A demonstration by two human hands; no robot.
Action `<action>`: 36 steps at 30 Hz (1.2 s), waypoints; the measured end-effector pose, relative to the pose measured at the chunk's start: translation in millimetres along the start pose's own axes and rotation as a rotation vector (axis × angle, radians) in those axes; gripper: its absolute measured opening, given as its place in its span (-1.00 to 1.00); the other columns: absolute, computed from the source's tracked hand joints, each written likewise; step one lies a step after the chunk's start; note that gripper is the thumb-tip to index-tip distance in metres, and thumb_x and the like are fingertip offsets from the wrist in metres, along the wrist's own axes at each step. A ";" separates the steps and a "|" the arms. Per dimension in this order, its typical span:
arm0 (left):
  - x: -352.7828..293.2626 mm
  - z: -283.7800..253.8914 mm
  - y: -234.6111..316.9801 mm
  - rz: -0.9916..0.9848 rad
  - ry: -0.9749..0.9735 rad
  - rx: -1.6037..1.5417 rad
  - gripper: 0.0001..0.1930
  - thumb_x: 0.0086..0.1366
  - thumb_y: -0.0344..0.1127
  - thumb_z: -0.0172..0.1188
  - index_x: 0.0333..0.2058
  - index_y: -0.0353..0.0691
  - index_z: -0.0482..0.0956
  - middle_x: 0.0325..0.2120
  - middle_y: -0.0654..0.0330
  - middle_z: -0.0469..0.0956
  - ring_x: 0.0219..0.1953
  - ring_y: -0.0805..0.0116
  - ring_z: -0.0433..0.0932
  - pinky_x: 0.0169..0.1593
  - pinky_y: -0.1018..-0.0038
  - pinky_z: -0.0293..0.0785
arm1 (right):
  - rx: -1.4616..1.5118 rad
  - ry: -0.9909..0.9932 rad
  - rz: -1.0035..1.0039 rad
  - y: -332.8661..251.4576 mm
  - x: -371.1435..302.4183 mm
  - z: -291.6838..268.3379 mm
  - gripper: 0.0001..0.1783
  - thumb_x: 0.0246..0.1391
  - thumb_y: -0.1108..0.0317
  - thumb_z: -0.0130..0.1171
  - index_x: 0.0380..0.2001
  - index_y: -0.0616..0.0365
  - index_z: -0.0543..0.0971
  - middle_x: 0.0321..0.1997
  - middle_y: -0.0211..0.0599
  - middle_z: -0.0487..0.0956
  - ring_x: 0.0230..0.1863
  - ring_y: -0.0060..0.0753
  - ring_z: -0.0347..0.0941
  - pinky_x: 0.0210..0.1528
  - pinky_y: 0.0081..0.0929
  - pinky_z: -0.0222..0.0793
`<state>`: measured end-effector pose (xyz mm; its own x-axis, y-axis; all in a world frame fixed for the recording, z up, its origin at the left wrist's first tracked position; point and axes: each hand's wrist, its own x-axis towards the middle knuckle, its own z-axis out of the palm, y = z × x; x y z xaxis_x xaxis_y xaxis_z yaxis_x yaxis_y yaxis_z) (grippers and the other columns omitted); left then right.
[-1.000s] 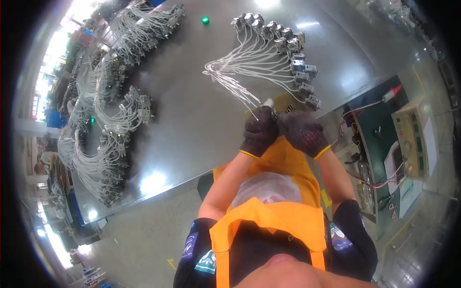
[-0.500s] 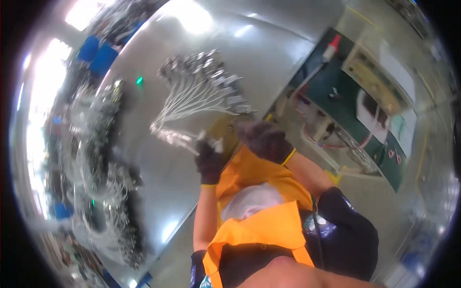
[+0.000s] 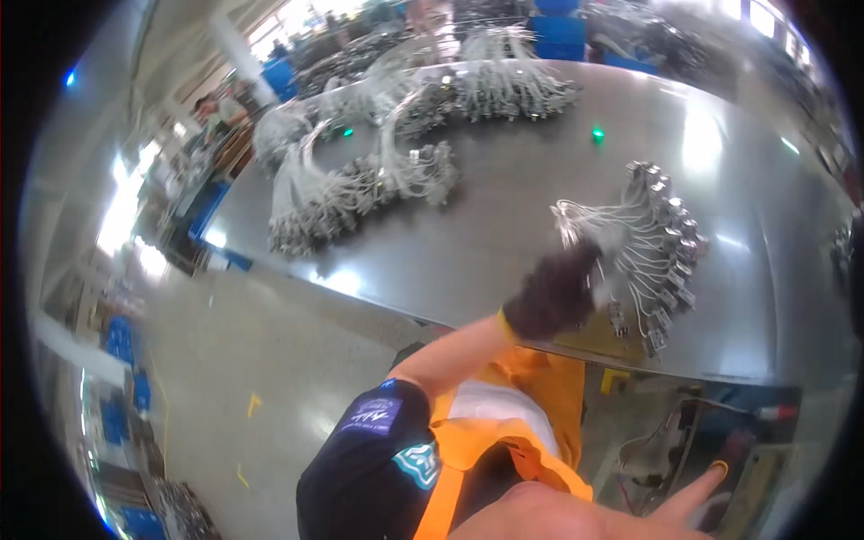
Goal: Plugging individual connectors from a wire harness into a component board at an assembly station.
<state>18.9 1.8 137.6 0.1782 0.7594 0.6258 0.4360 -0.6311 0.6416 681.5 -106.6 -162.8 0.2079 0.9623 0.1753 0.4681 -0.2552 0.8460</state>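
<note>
My left hand (image 3: 556,290), in a dark glove with a yellow cuff, is closed at the gathered tail of a wire bundle (image 3: 630,220). Its white wires fan out to the right across the metal table, each ending in a small silvery connector. Something pale beside the fingers is smeared by motion. Far off to the lower right, my right hand (image 3: 738,447), also gloved, reaches over a dark green bench. Blur and shadow hide its fingers, and I cannot see whether it holds anything. A red-and-white tool (image 3: 776,412) lies just beyond it.
The shiny metal table (image 3: 513,216) has its near edge in front of me. Heaps of similar white wire bundles (image 3: 351,184) lie on its left and far parts. Blue crates (image 3: 560,36) stand behind it. Cables (image 3: 652,441) hang at the green bench's side.
The view has swung to the left. My right hand has moved from near the wire bundle out over the green bench. My left hand stays at the bundle's tail.
</note>
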 end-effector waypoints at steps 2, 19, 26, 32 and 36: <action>37.8 -2.6 -28.4 -0.086 0.229 0.276 -0.31 0.20 -0.12 0.32 0.23 -0.30 0.29 0.09 -0.10 0.45 0.15 -0.02 0.45 0.21 0.25 0.38 | 0.314 -0.061 -0.066 1.8 6.5 -8.0 -0.75 0.25 0.16 -0.07 -0.31 -0.05 0.58 -0.34 -0.17 0.52 -0.13 -0.18 0.48 -0.04 -0.22 0.40; 38.2 63.5 -169.2 -0.241 -0.090 0.274 -0.81 0.17 -0.13 0.14 -0.45 -0.10 0.60 -0.48 0.14 0.61 -0.36 0.14 0.61 -0.22 0.25 0.50 | 1.449 -0.478 0.471 11.1 -124.1 -79.4 -0.62 0.16 0.27 0.05 0.02 0.15 0.55 -0.08 -0.05 0.59 0.00 -0.10 0.52 0.03 -0.28 0.40; 75.2 20.3 -198.2 -0.230 -1.183 1.125 -0.74 0.05 -0.17 0.17 -0.29 -0.06 0.68 -0.23 0.08 0.64 -0.17 0.12 0.62 -0.10 0.21 0.52 | 1.701 -0.281 0.492 53.0 -126.4 -100.4 -0.68 0.18 0.40 0.01 -0.05 0.27 0.58 -0.05 -0.12 0.61 -0.02 -0.18 0.52 0.03 -0.33 0.40; 79.4 27.4 -273.6 -0.836 -0.653 0.934 -0.45 0.26 -0.18 0.04 0.20 -0.25 0.35 0.16 -0.05 0.44 0.15 0.00 0.49 0.15 0.10 0.44 | 1.775 0.103 0.297 84.3 -176.3 -117.6 -0.64 0.21 0.42 0.01 0.04 0.32 0.53 0.10 -0.12 0.54 0.11 -0.31 0.44 0.14 -0.32 0.36; 97.4 21.7 -325.1 -0.693 -0.447 1.001 -0.40 0.00 -0.12 0.27 0.02 -0.32 0.53 0.08 -0.22 0.47 0.11 -0.07 0.51 0.15 0.15 0.45 | 2.810 -0.040 0.784 69.0 -183.8 -127.6 -0.64 0.32 0.36 -0.06 0.12 0.22 0.47 0.10 -0.18 0.51 0.07 -0.39 0.43 0.14 -0.43 0.37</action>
<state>-86.3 284.3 -19.6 -0.1560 0.9874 -0.0276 0.9868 0.1570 0.0403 566.0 -289.1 -72.4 0.6353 0.7681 -0.0799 -0.2965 0.1472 -0.9436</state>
